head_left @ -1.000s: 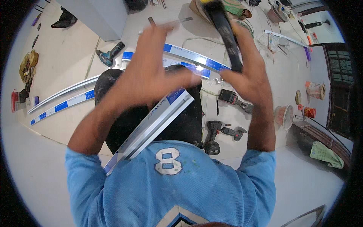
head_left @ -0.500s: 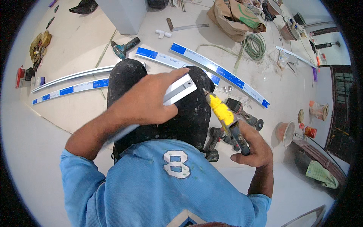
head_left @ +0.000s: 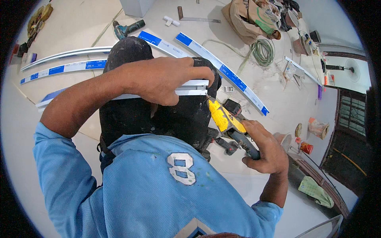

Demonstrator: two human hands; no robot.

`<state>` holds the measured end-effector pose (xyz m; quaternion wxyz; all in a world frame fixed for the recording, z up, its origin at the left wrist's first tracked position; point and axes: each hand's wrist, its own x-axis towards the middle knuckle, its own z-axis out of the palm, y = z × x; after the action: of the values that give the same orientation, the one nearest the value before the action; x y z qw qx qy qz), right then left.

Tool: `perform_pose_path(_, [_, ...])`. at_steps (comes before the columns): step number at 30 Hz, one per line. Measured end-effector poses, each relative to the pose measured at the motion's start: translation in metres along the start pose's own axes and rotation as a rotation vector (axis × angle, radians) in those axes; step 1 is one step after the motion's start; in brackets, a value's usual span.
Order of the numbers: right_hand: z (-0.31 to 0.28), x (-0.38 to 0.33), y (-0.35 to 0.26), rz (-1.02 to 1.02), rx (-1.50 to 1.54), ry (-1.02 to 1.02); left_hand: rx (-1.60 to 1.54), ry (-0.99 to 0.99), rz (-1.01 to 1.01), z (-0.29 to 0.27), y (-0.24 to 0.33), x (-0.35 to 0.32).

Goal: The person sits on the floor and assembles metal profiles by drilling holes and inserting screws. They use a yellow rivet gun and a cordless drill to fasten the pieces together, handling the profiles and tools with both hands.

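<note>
Across my thighs lies a white metal channel (head_left: 194,92), its long end running out to the left beneath my forearm. My left hand (head_left: 164,81) grips it near its right end, fingers bent over the far edge and thumb on the near side. My right hand (head_left: 268,148) is wrapped round the grey handles of a yellow hand riveter (head_left: 222,119). The riveter's nose points up and left, at the right end of the channel; whether it sits in a hole there I cannot tell.
Several blue-and-white strips (head_left: 228,72) lie on the floor ahead and left. A teal drill (head_left: 127,29), a white pipe tee (head_left: 171,21) and a metal square (head_left: 198,19) lie beyond. Green cable (head_left: 263,52) and a brown bag (head_left: 238,23) stand far right. A black power tool (head_left: 232,107) lies by my knee.
The channel has swung from tilted to nearly level across my thighs. My left hand has turned with it, and the riveter's nose has come to the channel's end.
</note>
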<state>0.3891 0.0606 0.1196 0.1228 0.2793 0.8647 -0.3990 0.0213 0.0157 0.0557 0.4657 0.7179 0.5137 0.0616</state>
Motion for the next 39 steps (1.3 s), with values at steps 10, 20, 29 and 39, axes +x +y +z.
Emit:
perform_pose_path(10, [-0.014, 0.005, -0.003, 0.119, -0.061, -0.117, 0.137, -0.072, 0.047, 0.011, 0.003, 0.009])
perform_pose_path(20, [-0.029, 0.012, -0.001, 0.15, -0.153, -0.224, 0.173, -0.049, 0.091, 0.015, 0.003, 0.006])
perform_pose_path(29, [-0.059, 0.03, -0.03, 0.231, -0.223, -0.343, 0.19, -0.024, 0.125, 0.016, 0.006, 0.006])
perform_pose_path(39, [-0.078, 0.051, -0.05, 0.325, -0.445, -0.404, 0.206, 0.012, 0.175, 0.02, 0.001, 0.011])
